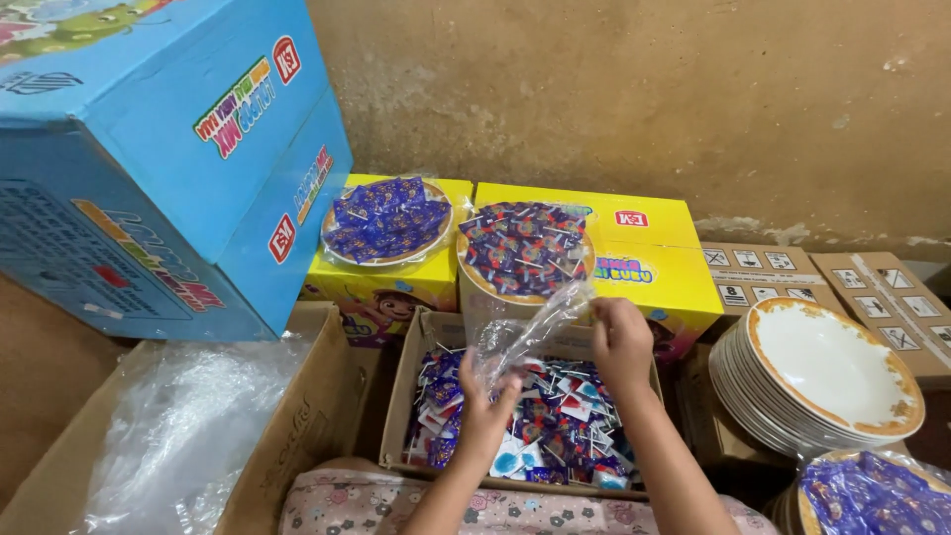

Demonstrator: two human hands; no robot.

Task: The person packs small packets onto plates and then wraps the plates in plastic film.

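Note:
Both my hands hold a clear plastic bag [525, 332] above an open cardboard box [401, 386] filled with several small wrapped candies [555, 421]. My left hand [487, 401] grips the bag's lower end. My right hand [622, 342] pinches its upper end near a plate of wrapped candies [525, 248] covered in clear film, which rests on a yellow box [644, 258]. A second filled plate [386, 220] sits on another yellow box [381, 287] to the left.
A large blue carton [149, 149] leans at the upper left. A cardboard box lined with clear plastic [188, 436] is at the lower left. A stack of white plates with orange rims [817, 376] stands right, with another candy plate [872, 495] below. Brown cartons [872, 297] line the wall.

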